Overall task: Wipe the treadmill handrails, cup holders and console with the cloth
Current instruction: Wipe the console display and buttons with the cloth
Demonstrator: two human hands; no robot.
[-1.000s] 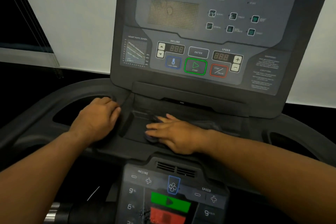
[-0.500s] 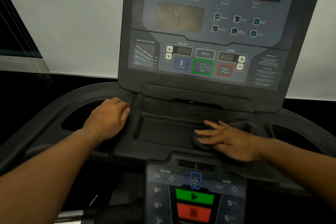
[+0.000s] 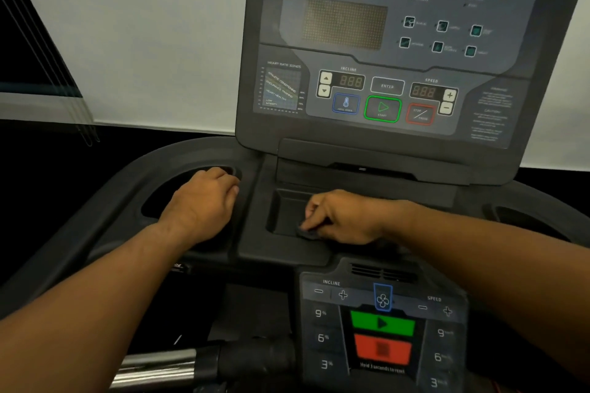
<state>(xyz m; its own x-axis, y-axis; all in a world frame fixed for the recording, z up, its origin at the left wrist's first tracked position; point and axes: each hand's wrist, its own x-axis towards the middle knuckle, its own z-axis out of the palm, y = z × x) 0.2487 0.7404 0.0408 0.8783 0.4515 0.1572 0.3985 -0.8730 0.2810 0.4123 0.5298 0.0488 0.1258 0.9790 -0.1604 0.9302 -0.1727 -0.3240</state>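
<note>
The right hand (image 3: pixel 344 217) sits in the shallow tray (image 3: pixel 282 210) at the foot of the upright console (image 3: pixel 399 41), its fingers (image 3: pixel 314 212) curled down and clamped on a dark cloth (image 3: pixel 307 234). Only a small bunched corner of the cloth shows, pressed on the tray's front edge. The left hand (image 3: pixel 204 204) rests on the ridge between the tray and the left cup holder (image 3: pixel 166 198), fingers bent together; whether they grip the ridge cannot be told. The 2 hands are well apart. The right cup holder (image 3: pixel 523 217) lies beyond the right forearm. Below is a lower control panel (image 3: pixel 383 329) with green and red buttons.
</note>
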